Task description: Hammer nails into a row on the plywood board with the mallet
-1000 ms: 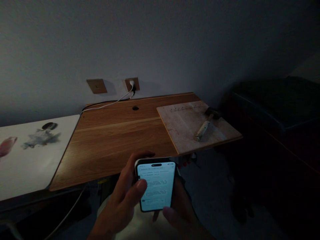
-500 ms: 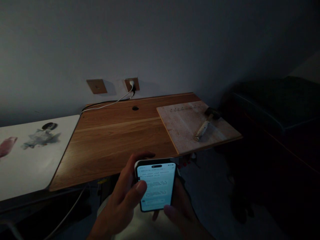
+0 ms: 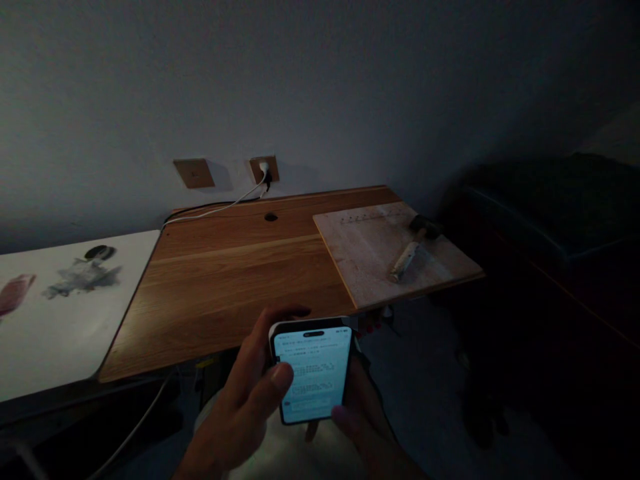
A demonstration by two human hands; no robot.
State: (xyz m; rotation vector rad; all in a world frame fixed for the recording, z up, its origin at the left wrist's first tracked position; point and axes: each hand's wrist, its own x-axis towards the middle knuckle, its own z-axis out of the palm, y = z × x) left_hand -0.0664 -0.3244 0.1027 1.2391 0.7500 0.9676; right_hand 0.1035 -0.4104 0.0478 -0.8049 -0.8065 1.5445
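Observation:
A smartphone (image 3: 313,373) with a lit screen of text is held upright in front of me, below the front edge of the wooden desk (image 3: 235,280). My left hand (image 3: 245,400) wraps the phone's left side, its thumb resting on the screen. My right hand (image 3: 363,413) cups the phone's right side and lower edge, thumb at the bottom right corner. On the desk's right end lies a pale wooden board (image 3: 380,257) with a hammer (image 3: 413,247) on it, well beyond both hands.
The room is dim. A white cable (image 3: 220,208) runs from a wall socket (image 3: 264,170) onto the desk. Left of the desk is a white surface (image 3: 55,313) with a printed picture. A dark piece of furniture (image 3: 550,220) stands at the right.
The phone and both hands have sunk very slightly; the right thumb shifted a little along the phone's bottom edge. Nothing on the desk moved.

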